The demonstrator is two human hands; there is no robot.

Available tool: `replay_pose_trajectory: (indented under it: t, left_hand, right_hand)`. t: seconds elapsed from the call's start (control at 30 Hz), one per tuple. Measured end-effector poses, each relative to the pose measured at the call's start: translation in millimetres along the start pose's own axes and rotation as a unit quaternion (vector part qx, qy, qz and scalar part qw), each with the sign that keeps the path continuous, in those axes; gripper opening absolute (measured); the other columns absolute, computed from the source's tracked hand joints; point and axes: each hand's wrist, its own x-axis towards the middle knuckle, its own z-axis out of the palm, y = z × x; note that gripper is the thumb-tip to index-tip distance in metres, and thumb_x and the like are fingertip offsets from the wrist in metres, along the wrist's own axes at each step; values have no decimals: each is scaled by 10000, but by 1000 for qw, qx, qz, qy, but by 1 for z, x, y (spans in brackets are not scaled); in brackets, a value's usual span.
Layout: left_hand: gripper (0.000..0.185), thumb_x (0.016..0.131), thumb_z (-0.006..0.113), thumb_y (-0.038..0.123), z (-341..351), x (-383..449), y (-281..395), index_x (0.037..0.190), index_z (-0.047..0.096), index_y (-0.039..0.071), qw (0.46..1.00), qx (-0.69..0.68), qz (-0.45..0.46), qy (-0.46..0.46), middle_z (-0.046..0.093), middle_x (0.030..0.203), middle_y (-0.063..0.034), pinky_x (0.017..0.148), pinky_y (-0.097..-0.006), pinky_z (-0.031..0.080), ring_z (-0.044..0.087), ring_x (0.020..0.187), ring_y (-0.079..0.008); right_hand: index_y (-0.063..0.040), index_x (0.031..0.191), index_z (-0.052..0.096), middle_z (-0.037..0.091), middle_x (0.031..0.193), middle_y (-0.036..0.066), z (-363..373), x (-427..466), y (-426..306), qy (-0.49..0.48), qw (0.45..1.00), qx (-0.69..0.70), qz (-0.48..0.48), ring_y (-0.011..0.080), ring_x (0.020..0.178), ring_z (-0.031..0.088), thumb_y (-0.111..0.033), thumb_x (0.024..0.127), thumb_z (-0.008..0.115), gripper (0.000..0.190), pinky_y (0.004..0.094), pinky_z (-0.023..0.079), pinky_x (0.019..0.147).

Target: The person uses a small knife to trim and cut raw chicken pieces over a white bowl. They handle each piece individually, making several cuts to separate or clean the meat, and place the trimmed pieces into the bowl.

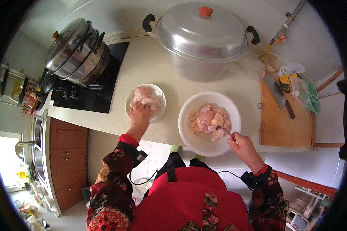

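Raw poultry pieces [144, 96] lie on a small white plate [162, 111]. My left hand [140, 114] rests on their near side, its fingertips partly hidden against the meat, so its grip cannot be told. To the right stands a large white basin [188, 141] with more raw poultry pieces [206, 118] in it. Over the basin's near right rim, my right hand [240, 143] holds a thin metal utensil [225, 130] by its handle. The utensil's far end reaches the meat, and its tip cannot be made out clearly.
A large lidded aluminium pot [202, 37] stands behind the basin. A cleaver [274, 89] lies on a wooden cutting board [286, 127] at right, near a cut squash [284, 83] and a green plastic basket [313, 96]. A stacked steamer [78, 55] sits on the black cooktop [104, 99] at left.
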Motion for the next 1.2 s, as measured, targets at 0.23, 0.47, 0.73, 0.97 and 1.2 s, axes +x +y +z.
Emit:
replay_pose_trajectory:
  t: [0.23, 0.47, 0.73, 0.97, 1.2]
  left_hand:
    - [154, 909, 588, 172, -36, 5, -57, 912, 628, 23, 797, -553, -240, -49, 650, 946, -72, 790, -337, 491, 606, 930, -197]
    - [171, 946, 573, 171, -143, 37, 66, 1082, 608, 74, 491, -831, -252, -69, 637, 1034, -36, 841, -317, 493, 607, 955, -149]
    - [197, 912, 583, 199, -125, 36, 153, 1033, 576, 44, 330, -911, -162, -187, 629, 1046, -89, 916, -409, 498, 619, 994, -226]
    - [308, 854, 628, -5, -139, 33, 166, 1132, 518, 71, 534, -801, -140, -230, 596, 1076, -86, 855, -351, 545, 609, 998, -188]
    - [713, 776, 774, 107, -146, 43, 179, 1392, 417, 84, 779, -592, 130, -162, 602, 1209, -108, 954, -350, 451, 572, 1050, -195]
  right_hand:
    - [17, 909, 557, 638, 748, 202, 1, -3, 2, 14, 999, 41, 10, 380, 717, 649, -176, 873, 619, 205, 415, 499, 619]
    - [-27, 966, 576, 640, 803, 52, -3, 12, -22, -38, 942, 305, 134, 70, 595, 512, -186, 933, 598, 164, 261, 442, 529]
    - [-98, 1110, 504, 516, 823, -30, -4, 26, -49, -76, 740, 653, 142, 40, 573, 378, -264, 929, 628, 276, 210, 366, 509]
    - [-71, 1130, 510, 530, 843, -11, -7, 22, -38, -61, 768, 627, 115, 46, 581, 435, -170, 866, 639, 310, 215, 382, 501]
    - [-10, 1075, 568, 581, 796, 6, -15, 30, -55, -20, 918, 391, 57, 52, 620, 509, -160, 791, 630, 327, 228, 433, 541]
